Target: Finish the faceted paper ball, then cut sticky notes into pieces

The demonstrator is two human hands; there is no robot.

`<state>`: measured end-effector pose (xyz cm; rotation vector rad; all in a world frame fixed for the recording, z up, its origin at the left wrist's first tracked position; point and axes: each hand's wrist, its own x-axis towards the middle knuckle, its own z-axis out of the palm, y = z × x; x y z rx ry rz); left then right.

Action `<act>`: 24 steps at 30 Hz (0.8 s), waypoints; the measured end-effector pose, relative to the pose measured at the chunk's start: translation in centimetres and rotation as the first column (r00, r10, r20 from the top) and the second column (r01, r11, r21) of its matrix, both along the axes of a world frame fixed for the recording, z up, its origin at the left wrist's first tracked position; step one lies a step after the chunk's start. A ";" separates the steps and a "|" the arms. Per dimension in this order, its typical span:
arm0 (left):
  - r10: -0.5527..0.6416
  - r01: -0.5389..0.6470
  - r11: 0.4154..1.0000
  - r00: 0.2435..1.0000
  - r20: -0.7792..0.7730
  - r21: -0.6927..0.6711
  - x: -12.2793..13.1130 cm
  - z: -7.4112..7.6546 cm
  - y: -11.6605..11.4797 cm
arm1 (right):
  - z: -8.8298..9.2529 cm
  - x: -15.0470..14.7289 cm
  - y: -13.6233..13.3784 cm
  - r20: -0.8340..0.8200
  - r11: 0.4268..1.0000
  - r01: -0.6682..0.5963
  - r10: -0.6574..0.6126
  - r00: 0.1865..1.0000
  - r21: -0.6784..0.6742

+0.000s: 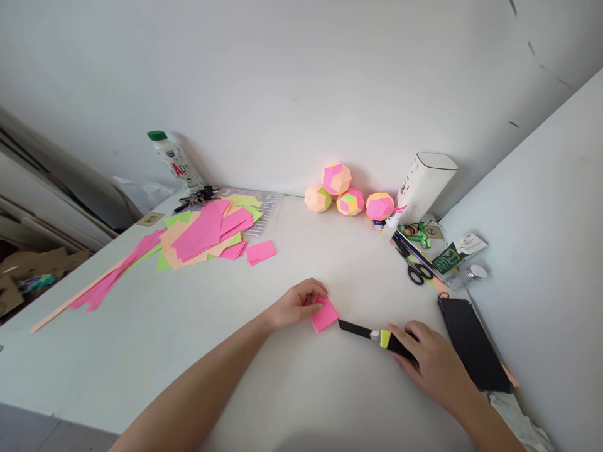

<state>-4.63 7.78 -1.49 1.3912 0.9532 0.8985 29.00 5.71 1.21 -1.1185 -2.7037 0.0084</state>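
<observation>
My left hand [304, 303] is closed on a small pink paper square [325, 316] over the white table, thumb on top. My right hand [426, 358] grips a utility knife [389, 341] with a black and yellow handle. Its long black blade points left, and the tip is at or very near the paper's right corner; whether they touch I cannot tell. A few pink paper pieces [260, 252] lie farther back to the left of my hands. Beyond them spreads a heap of pink, green and peach paper [202, 232].
Faceted paper balls [336, 179] are grouped by the wall. At right stand a white container [426, 185], scissors [419, 272], a clear jar [466, 276] and a black phone-like slab [475, 344]. A bottle with a green cap [176, 163] and long paper strips [117, 270] are at left.
</observation>
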 end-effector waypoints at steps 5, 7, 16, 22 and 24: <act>-0.002 0.002 1.000 1.000 0.007 0.003 0.0 0.0 0.0 | 0.1 -0.1 0.0 0.003 1.000 -0.002 0.002 1.000 -0.017; -0.001 0.001 1.000 1.000 0.006 0.000 0.0 0.1 0.0 | 0.1 -0.1 0.0 0.007 1.000 0.000 0.000 1.000 -0.019; 0.000 0.000 1.000 1.000 -0.004 0.001 0.1 0.2 -0.1 | -0.2 0.0 -0.1 0.011 1.000 0.001 -0.001 1.000 -0.001; 0.005 -0.002 0.998 0.999 -0.053 0.060 0.2 0.3 -0.1 | -0.1 -0.2 -0.3 0.015 1.000 0.004 -0.004 1.000 0.021; 0.016 -0.007 0.995 0.995 -0.096 0.098 0.3 0.3 0.0 | 0.0 -0.4 -0.4 0.014 1.000 0.003 -0.003 1.000 0.031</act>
